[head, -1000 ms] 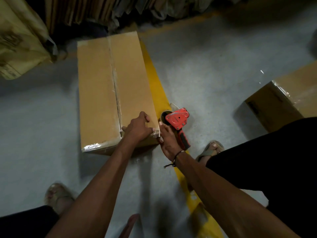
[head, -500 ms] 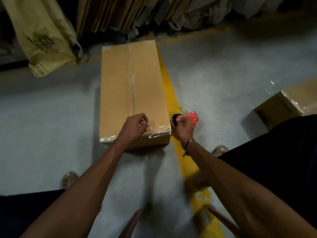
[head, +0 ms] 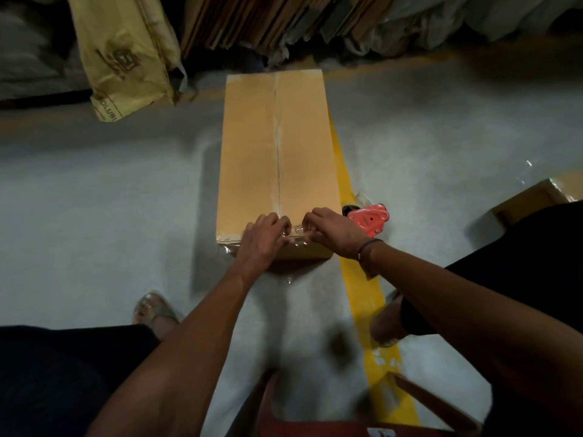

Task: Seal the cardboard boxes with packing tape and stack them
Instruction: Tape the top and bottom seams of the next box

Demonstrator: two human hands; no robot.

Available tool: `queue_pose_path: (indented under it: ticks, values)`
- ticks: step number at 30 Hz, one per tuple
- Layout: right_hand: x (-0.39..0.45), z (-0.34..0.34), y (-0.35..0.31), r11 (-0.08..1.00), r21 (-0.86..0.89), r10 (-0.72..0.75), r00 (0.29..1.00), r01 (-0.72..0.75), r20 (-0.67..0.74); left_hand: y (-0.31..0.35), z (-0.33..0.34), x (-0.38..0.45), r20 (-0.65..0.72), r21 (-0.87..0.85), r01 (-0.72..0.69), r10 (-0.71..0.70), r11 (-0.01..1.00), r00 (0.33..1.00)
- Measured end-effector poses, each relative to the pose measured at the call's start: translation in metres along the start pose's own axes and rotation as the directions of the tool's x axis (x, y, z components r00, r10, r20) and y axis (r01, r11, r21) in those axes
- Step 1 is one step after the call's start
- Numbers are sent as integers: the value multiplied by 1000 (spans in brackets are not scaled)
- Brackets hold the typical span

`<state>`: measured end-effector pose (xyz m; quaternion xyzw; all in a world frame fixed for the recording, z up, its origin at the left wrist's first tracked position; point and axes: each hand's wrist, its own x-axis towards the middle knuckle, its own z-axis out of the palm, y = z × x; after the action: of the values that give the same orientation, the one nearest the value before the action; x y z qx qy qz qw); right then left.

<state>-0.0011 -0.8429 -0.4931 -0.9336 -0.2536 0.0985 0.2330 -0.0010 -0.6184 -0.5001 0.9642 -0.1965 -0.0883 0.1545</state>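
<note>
A long cardboard box (head: pixel 252 159) lies on the floor with clear tape along its centre seam and across both ends. My left hand (head: pixel 263 239) rests over the near end of the box, its bent fingertips pressing the shiny tape (head: pixel 296 233) there. Just right of the seam, my right hand (head: pixel 334 231) presses its bent fingertips on the same tape end. The red tape dispenser (head: pixel 369 217) lies on the floor against the box's near right corner, with no hand on it. A second taped box (head: pixel 530 197) sits at the right edge, partly hidden by my leg.
A yellow floor line (head: pixel 362 288) runs under the box's right side toward me. Flattened cardboard sheets (head: pixel 268 23) and a yellow plastic bag (head: pixel 126 55) lean at the back. My sandalled feet (head: pixel 154 310) stand near the box. A reddish stool edge (head: pixel 315 427) shows at the bottom.
My right hand let go of the tape dispenser, which now lies on the floor, and moved left onto the box's near end beside my left hand.
</note>
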Motion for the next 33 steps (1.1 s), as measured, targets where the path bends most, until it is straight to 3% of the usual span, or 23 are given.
queue_pose_path:
  ticks: [3, 6, 9, 12, 15, 19, 27, 33]
  values:
    - [2, 2, 5, 973, -188, -126, 990, 136, 63, -14, 5, -3, 6, 129, -181, 181, 975, 983]
    - [3, -6, 14, 941, -250, -182, 964, 228, 192, -33, 5, -7, 54, 135, -269, 264, 954, 963]
    - [2, -17, 20, 938, -235, -192, 948, 254, 255, -45, -2, -11, 89, 45, -280, 275, 959, 957]
    - [7, -22, 13, 969, -154, -140, 946, 191, 293, -34, -10, -11, 109, -8, -214, 213, 977, 971]
    - [20, -25, 0, 968, -210, -63, 949, 134, 310, -14, -13, -2, 112, 69, -218, 209, 974, 971]
    - [24, -36, 2, 924, -334, -59, 930, 188, 363, -23, -28, 12, 190, 172, -255, 222, 951, 956]
    - [16, -48, 9, 890, -435, 45, 925, 134, 376, -93, -67, -16, 150, 264, -43, 3, 964, 989]
    - [16, -42, 21, 950, -296, 26, 916, 102, 399, -103, -67, -30, 154, 73, 98, -109, 992, 982]
